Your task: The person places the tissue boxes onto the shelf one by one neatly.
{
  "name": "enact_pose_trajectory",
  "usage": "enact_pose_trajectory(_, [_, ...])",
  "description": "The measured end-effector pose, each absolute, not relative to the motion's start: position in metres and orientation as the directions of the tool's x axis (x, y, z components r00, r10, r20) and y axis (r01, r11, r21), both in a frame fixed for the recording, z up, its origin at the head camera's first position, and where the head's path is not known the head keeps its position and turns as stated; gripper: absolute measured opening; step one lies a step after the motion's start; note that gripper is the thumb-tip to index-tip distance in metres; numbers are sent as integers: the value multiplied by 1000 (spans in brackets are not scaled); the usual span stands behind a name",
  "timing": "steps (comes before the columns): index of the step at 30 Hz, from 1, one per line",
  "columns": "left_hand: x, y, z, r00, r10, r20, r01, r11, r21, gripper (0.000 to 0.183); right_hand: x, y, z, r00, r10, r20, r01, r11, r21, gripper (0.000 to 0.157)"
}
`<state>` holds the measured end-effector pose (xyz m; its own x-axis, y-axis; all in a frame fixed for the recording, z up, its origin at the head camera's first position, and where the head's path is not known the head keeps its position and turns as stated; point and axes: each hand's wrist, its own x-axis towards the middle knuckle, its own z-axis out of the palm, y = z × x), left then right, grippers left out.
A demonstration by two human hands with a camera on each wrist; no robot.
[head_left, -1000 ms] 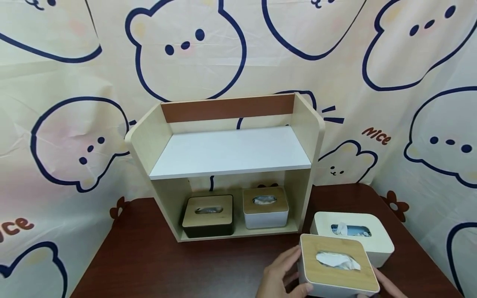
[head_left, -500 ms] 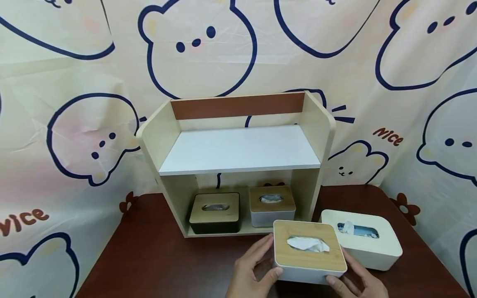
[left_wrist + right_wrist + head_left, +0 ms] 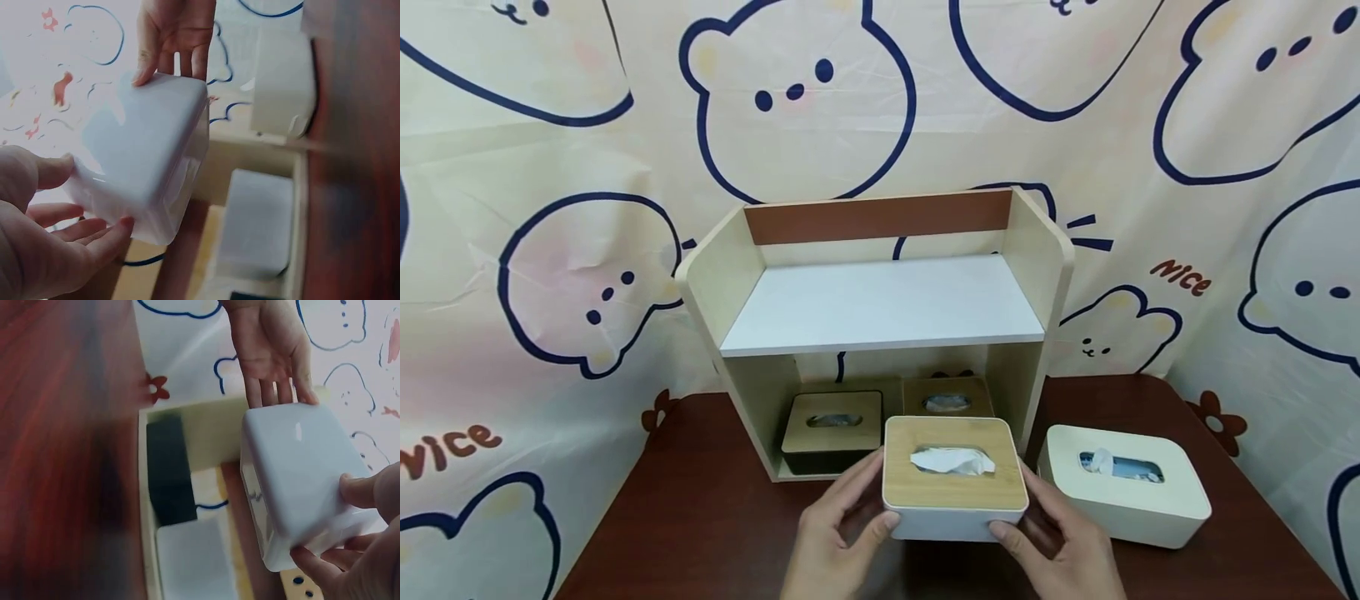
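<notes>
A tissue box (image 3: 955,479) with a light wood lid and a white base is held level between both hands, raised over the table in front of the shelf unit. White tissue shows in its slot. My left hand (image 3: 842,529) grips its left end, thumb on the front face and fingers along the side. Gripping the opposite end in the same way is my right hand (image 3: 1063,533). Both wrist views show the box's smooth white wall (image 3: 144,137) between the two hands. In the head view it partly hides another wood-lidded tissue box (image 3: 947,398) behind.
The cream shelf unit (image 3: 1056,275) has a white upper board (image 3: 883,304). On its lower level, a black tissue box (image 3: 832,429) with a wood lid stands left of the hidden one. An all-white tissue box (image 3: 1131,483) sits on the dark wooden table (image 3: 700,517), to the right.
Both hands have carried the wood-lidded tissue box left and away from me, from beside the all-white box to before the shelf opening. The head view has swung slightly left.
</notes>
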<state>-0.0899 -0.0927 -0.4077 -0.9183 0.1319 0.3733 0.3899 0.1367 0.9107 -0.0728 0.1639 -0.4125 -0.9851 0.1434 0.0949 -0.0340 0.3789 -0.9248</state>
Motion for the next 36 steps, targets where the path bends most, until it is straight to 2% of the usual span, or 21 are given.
enact_pose_trajectory(5, [-91,-107,-398,-891,126,435,451,146,881,59,-78,145,-403,-970,114,216,-159,374,-914,78])
enact_pose_trajectory(9, [-90,-115,-390,-895,94,437,446,139,884,59,-80,132,-397,-956,107,273,-224,335,-915,77])
enact_pose_trajectory(16, [-90,-128,-376,-895,7,445,439,174,881,60,-84,112,-384,-942,135,307,-246,343,-906,73])
enact_pose_trajectory(22, [-90,-139,-360,-909,-56,412,393,211,895,59,-96,97,-374,-935,80,346,-320,234,-918,74])
enact_pose_trajectory(30, [-91,-152,-335,-907,-48,419,393,267,880,58,-107,97,-352,-875,-25,483,-470,283,-836,71])
enact_pose_trajectory(36, [-95,-160,-315,-892,-62,447,410,302,861,55,-118,93,-331,-857,-69,510,-507,279,-815,71])
